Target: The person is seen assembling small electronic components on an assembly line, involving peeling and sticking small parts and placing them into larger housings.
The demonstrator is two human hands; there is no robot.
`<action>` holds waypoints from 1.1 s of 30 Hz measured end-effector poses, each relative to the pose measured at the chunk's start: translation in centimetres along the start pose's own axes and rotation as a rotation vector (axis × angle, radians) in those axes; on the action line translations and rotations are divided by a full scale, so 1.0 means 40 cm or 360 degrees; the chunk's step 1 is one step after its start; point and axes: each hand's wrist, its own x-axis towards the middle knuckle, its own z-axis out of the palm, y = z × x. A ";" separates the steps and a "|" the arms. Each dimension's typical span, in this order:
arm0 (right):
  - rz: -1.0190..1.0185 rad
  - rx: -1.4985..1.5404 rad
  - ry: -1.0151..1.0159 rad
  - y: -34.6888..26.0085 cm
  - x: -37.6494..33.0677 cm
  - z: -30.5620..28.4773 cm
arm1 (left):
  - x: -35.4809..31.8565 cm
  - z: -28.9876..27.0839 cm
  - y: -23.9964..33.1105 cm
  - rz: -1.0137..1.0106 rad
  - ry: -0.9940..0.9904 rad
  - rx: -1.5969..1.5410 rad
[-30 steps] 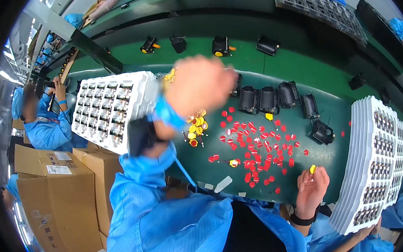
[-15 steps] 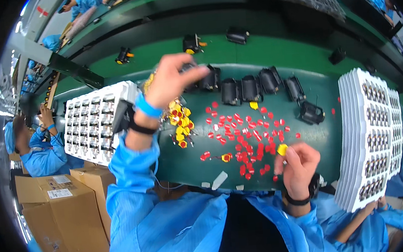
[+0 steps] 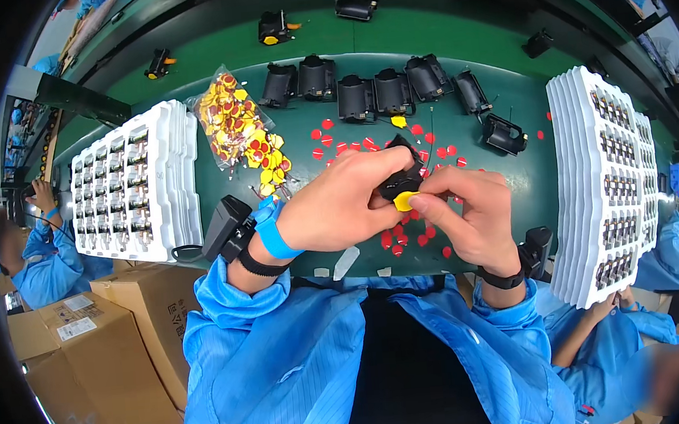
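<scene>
Over the middle of the bench, my left hand [image 3: 346, 199] is closed around a small black plastic housing [image 3: 405, 180], partly hidden by the fingers. My right hand [image 3: 471, 213] pinches a yellow disc [image 3: 404, 201] between thumb and finger, up against the housing's near side. Whether the disc is stuck to it cannot be seen. Small red pieces [image 3: 421, 240] lie scattered beneath and around both hands. Beyond them stands a row of black housings [image 3: 356, 99]. To the left lies a clear plastic bag [image 3: 228, 113] with yellow and red pieces spilling out.
Stacked white trays [image 3: 186, 184] of metallic parts stand at left, with another white tray stack [image 3: 573, 186] at right. More housings sit on the green strip [image 3: 437, 29] behind. Cardboard boxes [image 3: 104, 366] are at lower left. Co-workers sit on both sides.
My left hand has come back from the housing row toward me, now holding a black housing. My right hand has brought the yellow disc left and up to it. The whole view has shifted.
</scene>
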 end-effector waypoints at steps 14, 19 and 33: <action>-0.0101 0.0045 0.0368 -0.009 -0.010 0.051 | -0.030 -0.016 0.001 0.0365 -0.0078 0.0062; -0.0026 0.0517 0.0142 0.012 -0.014 0.021 | -0.030 -0.010 0.049 0.0153 -0.0371 -0.0184; 0.0024 -0.0338 -0.0237 0.070 -0.171 -0.036 | -0.148 0.139 -0.046 0.0473 0.0106 0.0200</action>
